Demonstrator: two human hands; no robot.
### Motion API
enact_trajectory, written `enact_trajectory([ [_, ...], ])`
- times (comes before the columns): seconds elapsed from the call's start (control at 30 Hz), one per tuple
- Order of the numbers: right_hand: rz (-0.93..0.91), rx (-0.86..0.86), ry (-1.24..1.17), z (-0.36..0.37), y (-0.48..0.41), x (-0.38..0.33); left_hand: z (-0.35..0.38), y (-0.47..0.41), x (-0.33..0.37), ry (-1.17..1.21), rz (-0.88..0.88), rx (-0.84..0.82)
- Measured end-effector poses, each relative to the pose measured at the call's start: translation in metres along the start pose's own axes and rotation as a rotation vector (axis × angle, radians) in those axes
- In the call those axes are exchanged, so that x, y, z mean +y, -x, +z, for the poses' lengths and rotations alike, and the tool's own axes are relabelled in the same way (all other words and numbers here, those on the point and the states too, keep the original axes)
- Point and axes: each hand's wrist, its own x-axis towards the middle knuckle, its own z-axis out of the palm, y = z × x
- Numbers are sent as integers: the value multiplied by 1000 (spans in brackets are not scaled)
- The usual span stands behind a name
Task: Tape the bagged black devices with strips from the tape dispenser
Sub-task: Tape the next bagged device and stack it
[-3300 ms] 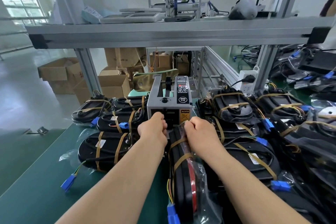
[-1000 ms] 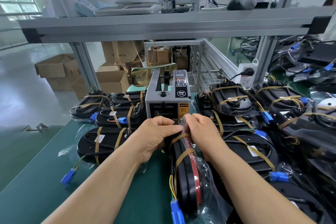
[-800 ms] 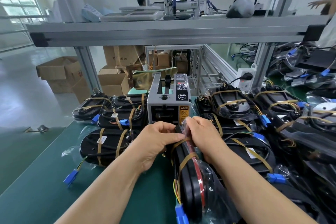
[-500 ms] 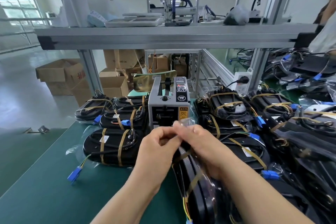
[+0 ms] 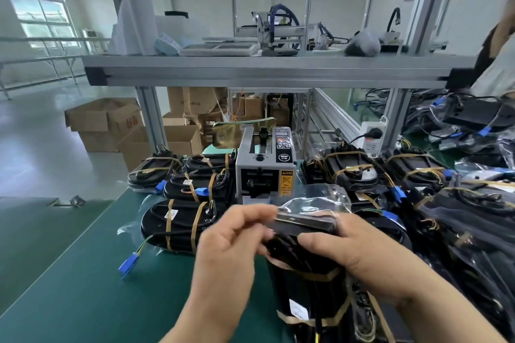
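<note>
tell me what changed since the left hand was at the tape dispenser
The left hand left the tape dispenser and now pinches the folded end of the bagged device, which the right hand grips and has raised. The dispenser and taped devices beside it stayed put.

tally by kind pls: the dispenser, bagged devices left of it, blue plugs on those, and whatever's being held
dispenser: 1
devices left of it: 4
blue plugs on those: 3
held device: 1
total: 9
</note>
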Motion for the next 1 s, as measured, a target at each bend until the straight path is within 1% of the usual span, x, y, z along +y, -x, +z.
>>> enact_trajectory([
  [0.07,5,66,-159,0,1,3,-7,-19,-6,69,-83,141],
  [0.1,1,140,-229,0,0,7,-10,-30,-10,108,-143,188],
  [0.17,-18,350,-316,6,-1,17,-11,-54,-23,167,-279,235],
  [0.27,-54,623,-367,20,-2,32,-2,-87,-46,183,-454,276],
  [0.3,-60,692,-373,26,-2,33,2,-98,-52,184,-508,297],
  [0.37,-94,775,-332,36,-1,33,12,-116,-63,205,-613,322],
  [0.47,-110,779,-299,39,0,30,23,-138,-73,275,-730,318],
  [0.6,-66,752,-355,39,1,31,27,-161,-83,292,-869,236],
  [0.73,-56,755,-371,36,-2,37,29,-177,-91,364,-908,189],
  [0.83,-63,741,-385,37,-3,41,33,-184,-96,423,-917,340],
  [0.87,-74,724,-379,38,-3,41,36,-184,-97,401,-905,369],
  [0.93,-78,740,-380,40,-3,39,42,-183,-96,355,-841,424],
  [1.0,-96,720,-377,40,-3,42,45,-174,-92,382,-761,504],
])
